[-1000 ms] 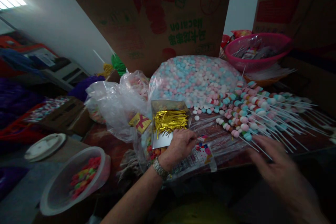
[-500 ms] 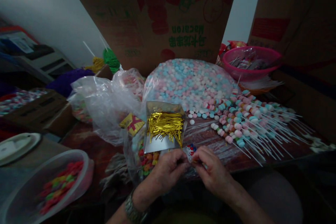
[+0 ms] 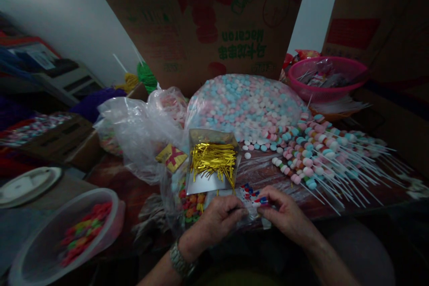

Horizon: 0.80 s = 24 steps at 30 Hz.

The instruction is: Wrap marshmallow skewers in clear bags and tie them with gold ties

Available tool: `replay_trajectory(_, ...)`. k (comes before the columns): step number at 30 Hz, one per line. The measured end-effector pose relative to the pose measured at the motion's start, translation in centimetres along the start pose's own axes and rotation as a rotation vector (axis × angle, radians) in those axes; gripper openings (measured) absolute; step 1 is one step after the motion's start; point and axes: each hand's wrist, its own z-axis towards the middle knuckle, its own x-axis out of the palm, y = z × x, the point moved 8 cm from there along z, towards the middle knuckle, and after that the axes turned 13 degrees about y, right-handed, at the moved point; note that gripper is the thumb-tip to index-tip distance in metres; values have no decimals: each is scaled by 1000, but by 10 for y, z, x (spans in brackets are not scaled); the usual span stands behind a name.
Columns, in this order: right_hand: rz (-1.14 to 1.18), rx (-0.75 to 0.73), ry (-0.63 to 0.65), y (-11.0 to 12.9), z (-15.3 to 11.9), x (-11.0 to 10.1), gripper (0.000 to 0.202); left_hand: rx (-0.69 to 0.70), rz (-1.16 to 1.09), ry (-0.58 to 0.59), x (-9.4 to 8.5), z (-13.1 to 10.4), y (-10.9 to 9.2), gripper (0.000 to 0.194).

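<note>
At the table's front edge, both hands are closed on a small clear plastic bag [image 3: 248, 193] with red, white and blue print. My left hand [image 3: 221, 214] pinches its left side between thumb and fingers. The right side is pinched by my right hand [image 3: 285, 213], thumb and forefinger near a blue printed edge. Whether it is one bag or several layered ones I cannot tell. Just beyond my left hand stands an open clear box [image 3: 204, 187] of gold twist ties [image 3: 214, 158]. Below the box, fruit-coloured candies [image 3: 192, 205] lie in clear plastic.
Candy skewers [image 3: 321, 161] on white sticks lie piled at the right. Behind is a large bag of pastel candies [image 3: 248, 103], before a cardboard box [image 3: 201, 18]. A pink basket [image 3: 330, 91] stands at back right, a white bowl [image 3: 115, 232] of red candies at left.
My hands have moved slightly apart, the right one to the right. More of the printed bag shows between them. The view has shifted a little.
</note>
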Motion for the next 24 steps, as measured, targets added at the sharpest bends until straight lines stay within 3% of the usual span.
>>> replay_trajectory(2,41,19,-2,-1,1,3,17,18,15,42,3,1,-3,28)
replay_trajectory(5,-43,41,-123,-8,1,0,31,42,81,48,7,2,-4,31)
replay_trajectory(8,-212,92,-299,-19,-7,-26,44,39,155,-19,4,-2,2,32)
replay_trajectory(10,-505,156,-465,-22,-20,-57,43,27,158,-76,-4,-7,7,30)
replay_trajectory(12,-964,267,-555,-21,-32,-82,32,30,165,-105,-12,-12,10,28)
replay_trajectory(14,-1315,405,-506,-30,-37,-94,18,57,215,-98,-19,-15,9,28)
replay_trajectory(16,-1466,452,-410,-44,-37,-97,14,94,287,-75,-23,-17,6,27)
replay_trajectory(18,-1464,404,-371,-52,-37,-94,19,116,347,-58,-26,-18,3,26)
replay_trajectory(20,-1351,294,-413,-49,-41,-93,22,111,403,-43,-28,-18,1,26)
replay_trajectory(24,-1057,-74,-411,-11,-60,-87,18,81,505,0,-32,-17,-6,25)
